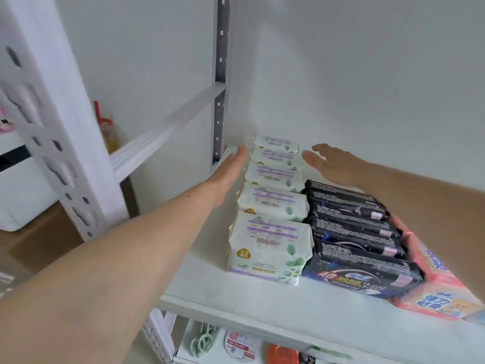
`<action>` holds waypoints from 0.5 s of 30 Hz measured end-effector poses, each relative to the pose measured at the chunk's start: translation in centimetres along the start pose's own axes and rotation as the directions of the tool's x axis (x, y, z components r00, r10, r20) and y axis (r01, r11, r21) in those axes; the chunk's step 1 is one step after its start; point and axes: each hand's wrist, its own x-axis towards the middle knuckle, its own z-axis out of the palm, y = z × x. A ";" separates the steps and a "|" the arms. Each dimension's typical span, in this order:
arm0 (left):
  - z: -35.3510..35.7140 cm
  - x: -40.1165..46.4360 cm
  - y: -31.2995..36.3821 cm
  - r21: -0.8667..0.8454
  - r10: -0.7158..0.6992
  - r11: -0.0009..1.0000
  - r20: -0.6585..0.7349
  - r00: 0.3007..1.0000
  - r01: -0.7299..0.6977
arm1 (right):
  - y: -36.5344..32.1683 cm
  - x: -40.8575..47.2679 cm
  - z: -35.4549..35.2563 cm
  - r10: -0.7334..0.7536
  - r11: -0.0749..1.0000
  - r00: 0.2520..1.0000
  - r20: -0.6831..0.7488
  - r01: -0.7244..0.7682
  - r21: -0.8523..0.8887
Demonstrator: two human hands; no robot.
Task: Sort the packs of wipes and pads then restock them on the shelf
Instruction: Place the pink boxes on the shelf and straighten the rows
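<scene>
Both flat-open, holding nothing, left hand (pixel 231 164) & right hand (pixel 330 164) flank the white packs (pixel 273 200) rowed front-to-back near the shelf (pixel 236 298) left edge, beside black packs (pixel 351 232); prob. light, soft, slick film, best squeezed by side faces.

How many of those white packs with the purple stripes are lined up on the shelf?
5, in one row running from front to back: front pack, second, third, fourth, rear pack near the wall. The open hands flank the far end; none seems hidden.
</scene>
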 end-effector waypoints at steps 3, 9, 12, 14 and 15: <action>0.4 2.6 0.1 -0.033 0.021 0.999 0.004 1.000 -0.021 | 0.1 2.3 0.6 -0.017 0.999 1.000 0.001 0.017 0.047; 0.4 7.5 -0.8 -0.073 0.017 0.997 0.007 1.000 -0.017 | -0.4 6.2 2.9 -0.079 0.993 0.997 -0.015 0.080 0.089; 0.3 9.7 -0.5 -0.098 0.064 0.993 -0.039 0.997 -0.068 | -0.9 7.7 3.5 -0.098 0.995 0.995 -0.020 0.098 0.031; 0.2 11.2 -0.3 -0.124 0.040 0.991 -0.048 0.998 -0.046 | -1.7 8.5 3.6 -0.108 0.994 0.994 -0.029 0.108 0.001; 0.2 11.7 -0.2 -0.148 0.029 0.988 -0.034 0.999 -0.034 | -2.2 8.8 3.8 -0.112 0.993 0.993 -0.037 0.111 -0.028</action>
